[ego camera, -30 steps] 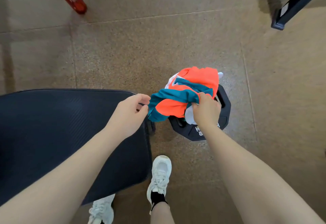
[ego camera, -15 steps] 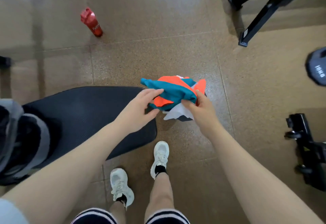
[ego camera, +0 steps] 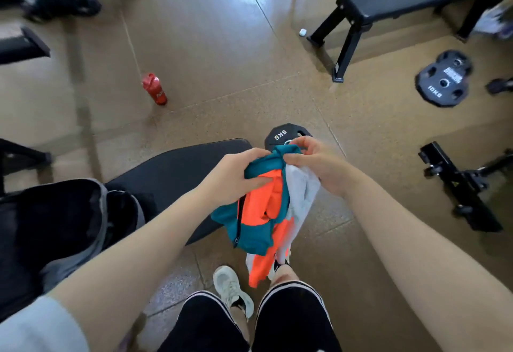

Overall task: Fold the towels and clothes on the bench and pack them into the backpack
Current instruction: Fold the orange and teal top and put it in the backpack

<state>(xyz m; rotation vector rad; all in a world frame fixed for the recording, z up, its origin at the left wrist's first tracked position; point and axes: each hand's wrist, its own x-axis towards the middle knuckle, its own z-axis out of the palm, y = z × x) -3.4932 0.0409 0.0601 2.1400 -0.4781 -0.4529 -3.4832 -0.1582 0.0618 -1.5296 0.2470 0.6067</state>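
Head view: both hands hold a teal-and-orange garment [ego camera: 258, 213] up at frame centre, left hand [ego camera: 236, 177] and right hand [ego camera: 319, 165] fingers clamped on its top edge. Folding seems just begun; next, lay it flat on the surface [ego camera: 180, 168] near the backpack [ego camera: 69, 226].

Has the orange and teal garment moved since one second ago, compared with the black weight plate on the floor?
Yes. The orange and teal garment was bunched on the black weight plate; now it hangs lifted off it, nearer the person, gripped by both hands.
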